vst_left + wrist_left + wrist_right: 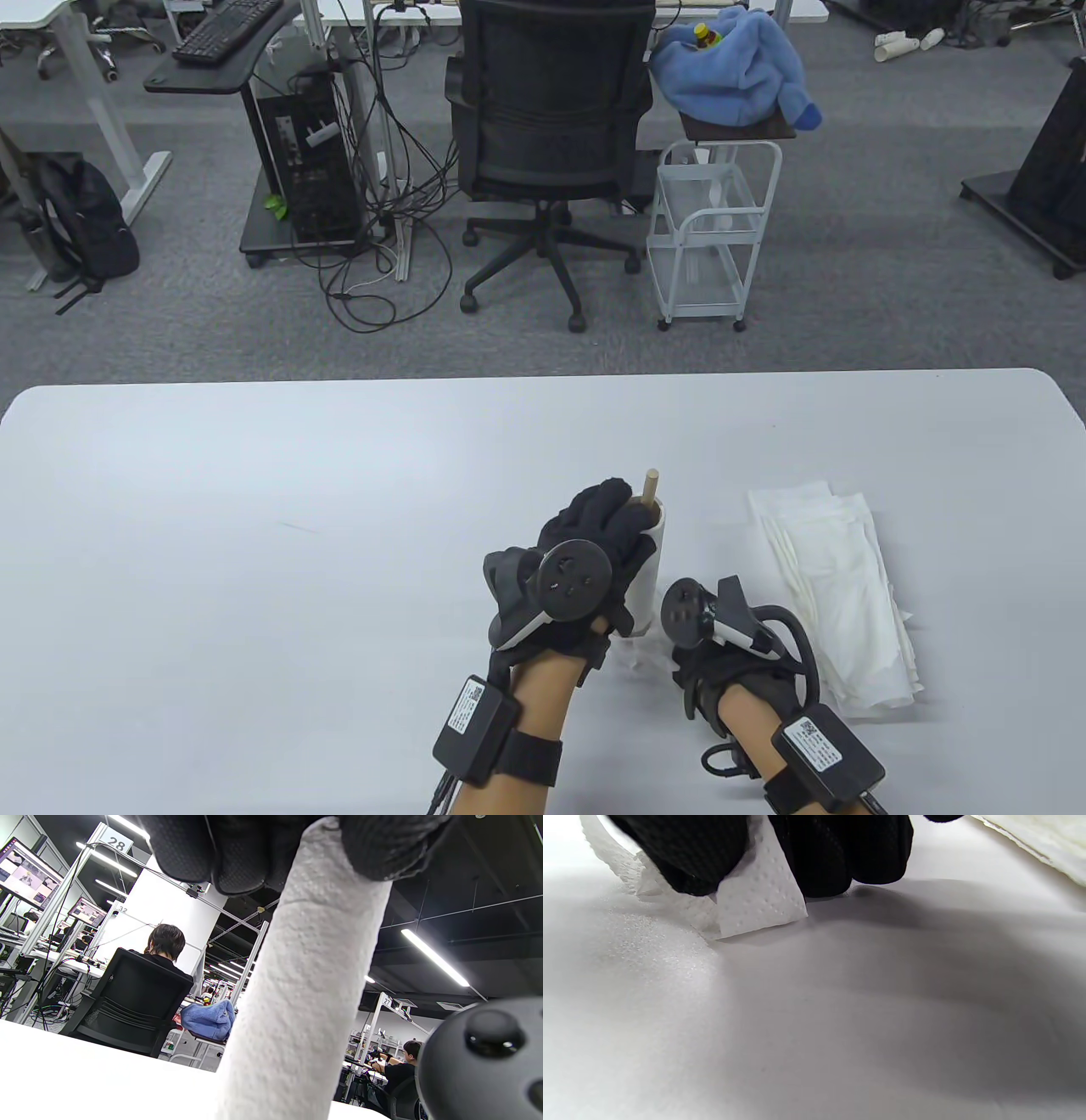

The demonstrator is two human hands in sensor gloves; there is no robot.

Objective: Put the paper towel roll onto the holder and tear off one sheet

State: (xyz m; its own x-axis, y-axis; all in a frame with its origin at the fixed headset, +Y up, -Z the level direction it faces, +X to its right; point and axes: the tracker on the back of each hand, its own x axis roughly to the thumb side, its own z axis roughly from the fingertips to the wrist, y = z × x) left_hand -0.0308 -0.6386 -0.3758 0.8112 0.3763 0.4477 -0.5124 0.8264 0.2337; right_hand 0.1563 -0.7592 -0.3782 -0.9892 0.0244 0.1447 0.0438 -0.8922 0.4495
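Fingers of my left hand (594, 543) wrap the top of the paper towel roll (649, 569), which stands upright on the holder, its wooden post (651, 488) poking out above. My right hand (708, 654), just right of the roll's foot, pinches the loose sheet (755, 899) low against the table (254, 552); the tear should pull away from the roll.

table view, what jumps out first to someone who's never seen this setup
Two black-gloved hands near the table's front edge: the left hand grips the paper towel roll, which stands upright on the holder, whose wooden post pokes out of its top. Just right of it, the right hand pinches the loose sheet low at the table, and a pile of torn sheets lies further right.
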